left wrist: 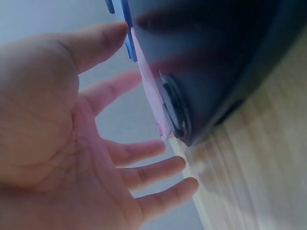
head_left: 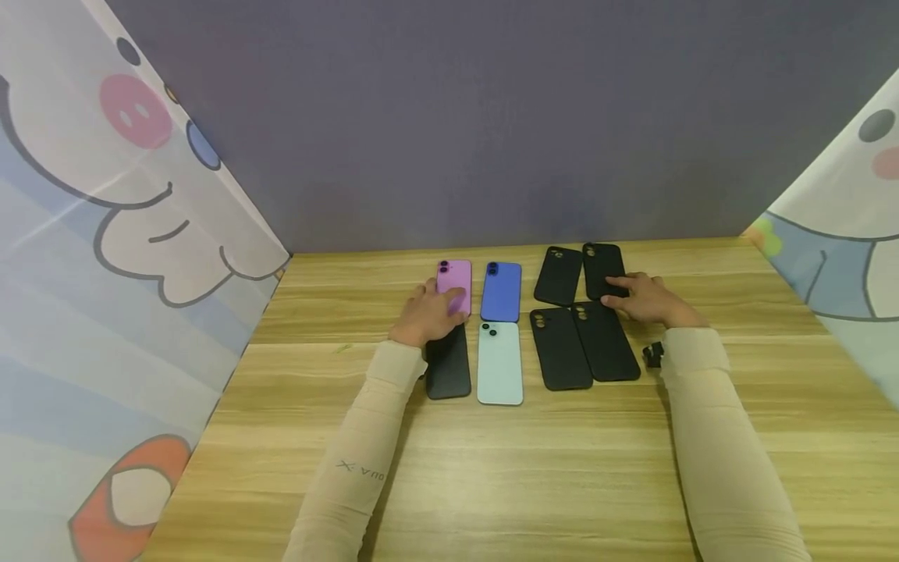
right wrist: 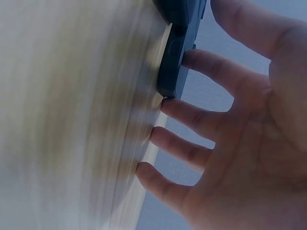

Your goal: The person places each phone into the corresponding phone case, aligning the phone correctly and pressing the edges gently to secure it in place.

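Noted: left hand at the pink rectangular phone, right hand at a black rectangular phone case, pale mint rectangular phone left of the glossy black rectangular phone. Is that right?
Not quite: the pale mint rectangular phone lies to the right of the glossy black rectangular phone, as the head view shows. The rest stands.

From well back, the head camera looks forward and down over the counter point(head_left: 576, 468). Tilted and close, the wrist cameras face outward; the left shares the left hand point(head_left: 427, 314) and pink phone point(head_left: 455, 278) with the head view, the right shares the right hand point(head_left: 644, 299) and a black case point(head_left: 600, 265).
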Demonstrator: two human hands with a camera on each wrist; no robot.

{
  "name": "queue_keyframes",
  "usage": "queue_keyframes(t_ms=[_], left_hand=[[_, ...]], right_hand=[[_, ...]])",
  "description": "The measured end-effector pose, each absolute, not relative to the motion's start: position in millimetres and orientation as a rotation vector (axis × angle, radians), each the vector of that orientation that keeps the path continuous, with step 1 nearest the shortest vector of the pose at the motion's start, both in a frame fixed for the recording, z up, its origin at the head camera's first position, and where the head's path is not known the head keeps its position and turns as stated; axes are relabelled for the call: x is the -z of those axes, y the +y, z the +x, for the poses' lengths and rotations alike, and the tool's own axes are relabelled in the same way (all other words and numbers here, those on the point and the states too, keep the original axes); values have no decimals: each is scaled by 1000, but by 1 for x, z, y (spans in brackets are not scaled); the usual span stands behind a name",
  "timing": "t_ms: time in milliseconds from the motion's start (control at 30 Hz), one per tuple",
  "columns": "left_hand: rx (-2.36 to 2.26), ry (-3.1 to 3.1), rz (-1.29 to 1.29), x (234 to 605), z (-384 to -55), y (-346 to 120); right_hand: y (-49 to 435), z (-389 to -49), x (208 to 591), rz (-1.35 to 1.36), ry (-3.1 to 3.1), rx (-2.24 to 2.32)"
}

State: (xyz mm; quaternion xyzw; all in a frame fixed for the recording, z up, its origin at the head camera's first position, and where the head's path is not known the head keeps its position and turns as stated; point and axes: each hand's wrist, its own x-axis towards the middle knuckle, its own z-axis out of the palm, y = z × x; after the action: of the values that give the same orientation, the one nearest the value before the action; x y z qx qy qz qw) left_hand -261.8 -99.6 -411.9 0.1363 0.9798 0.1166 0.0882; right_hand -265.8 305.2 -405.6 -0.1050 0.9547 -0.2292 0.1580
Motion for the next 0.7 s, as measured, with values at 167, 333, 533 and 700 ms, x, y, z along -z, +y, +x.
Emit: queue_keyframes(t_ms=[167,333,533,700], left_hand=[[-334,2890,411,409,-261,-98],[-326,2872,442,407,-264,-98],[-368,2863,468,400,-272,-93],[-373,2856,443,393,-280,-90]], right_hand=[[304,-264,404,-286,2732,657],[303,-264,405,-268,2739,661],[303,-266,405,-261,2760,644],[301,-268,405,-249,2764,630]])
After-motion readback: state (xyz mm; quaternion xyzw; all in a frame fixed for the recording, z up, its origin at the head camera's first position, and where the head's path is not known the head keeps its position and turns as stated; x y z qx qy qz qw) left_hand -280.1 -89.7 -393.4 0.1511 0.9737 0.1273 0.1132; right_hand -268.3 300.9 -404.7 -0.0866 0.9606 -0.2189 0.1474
